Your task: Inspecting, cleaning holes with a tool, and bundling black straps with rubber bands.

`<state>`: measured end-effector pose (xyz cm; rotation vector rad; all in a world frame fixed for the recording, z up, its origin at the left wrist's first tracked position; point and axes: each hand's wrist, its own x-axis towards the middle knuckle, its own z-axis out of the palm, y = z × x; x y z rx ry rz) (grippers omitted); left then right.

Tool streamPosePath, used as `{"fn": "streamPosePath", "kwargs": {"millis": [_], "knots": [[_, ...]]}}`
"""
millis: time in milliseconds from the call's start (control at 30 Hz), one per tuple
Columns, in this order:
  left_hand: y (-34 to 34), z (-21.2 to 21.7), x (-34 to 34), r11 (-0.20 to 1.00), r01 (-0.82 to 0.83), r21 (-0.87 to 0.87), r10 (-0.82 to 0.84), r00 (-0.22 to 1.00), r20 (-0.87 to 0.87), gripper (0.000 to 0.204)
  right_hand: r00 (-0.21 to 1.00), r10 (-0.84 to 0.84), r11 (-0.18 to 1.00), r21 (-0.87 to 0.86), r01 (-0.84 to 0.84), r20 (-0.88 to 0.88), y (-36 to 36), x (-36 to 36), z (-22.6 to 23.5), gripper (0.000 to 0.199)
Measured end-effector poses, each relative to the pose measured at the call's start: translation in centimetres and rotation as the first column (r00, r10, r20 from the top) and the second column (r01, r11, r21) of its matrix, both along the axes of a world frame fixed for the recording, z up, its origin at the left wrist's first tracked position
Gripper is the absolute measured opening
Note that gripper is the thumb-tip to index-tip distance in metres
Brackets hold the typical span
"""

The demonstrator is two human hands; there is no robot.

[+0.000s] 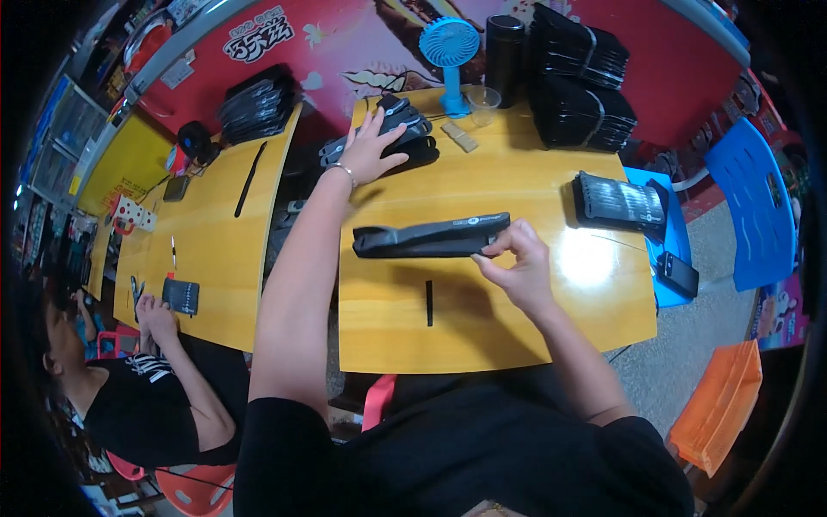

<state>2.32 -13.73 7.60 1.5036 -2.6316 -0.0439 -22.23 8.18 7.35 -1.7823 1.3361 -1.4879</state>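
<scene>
Pinched between my right thumb and fingers (524, 263) is one end of a long, narrow black pouch (431, 234) with small pale print. It spans the middle of my table, its left end unsupported by a hand. My left hand (369, 153), fingers spread, reaches to the far left edge and rests over a pile of flat black strap-like pieces (417, 127). How firmly it touches them I cannot tell. A short black strip (429, 303) lies on the wood in front of the pouch.
A blue fan (450, 65), a clear cup (484, 103), a black cylinder (505, 60) and tied black stacks (581, 112) stand at the back. Right are a black packet bundle (618, 202) and a phone (677, 274). A co-worker (155, 388) sits left at another table (220, 241).
</scene>
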Motion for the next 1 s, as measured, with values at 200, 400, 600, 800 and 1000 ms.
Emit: {"fn": "streamPosePath", "kwargs": {"millis": [200,400,600,800,1000], "knots": [[11.8,5.9,-6.3,0.698,0.657,0.284,-0.315,0.639,-0.702,0.084,0.957,0.090,0.990,-0.078,-0.116,-0.277,2.6,-4.6,5.7,0.017],[20.9,5.3,-8.2,0.735,0.585,0.342,0.044,0.462,-0.886,0.069,0.985,0.162,0.935,-0.310,-0.171,-0.055,3.2,-3.9,8.4,0.040],[24.1,4.7,-9.4,0.701,0.682,0.210,0.271,0.018,-0.962,0.053,0.917,0.330,0.943,-0.035,-0.331,0.225,3.7,-2.4,7.1,0.048],[24.9,3.7,-10.1,0.848,0.490,0.200,0.224,0.011,-0.975,0.054,0.891,0.333,0.935,0.011,-0.353,0.308,4.0,-1.0,6.4,0.034],[25.1,4.3,-10.8,0.974,0.188,0.124,0.125,0.006,-0.992,0.035,0.799,0.276,0.938,0.031,-0.345,0.534,4.4,0.2,6.2,0.022]]}}
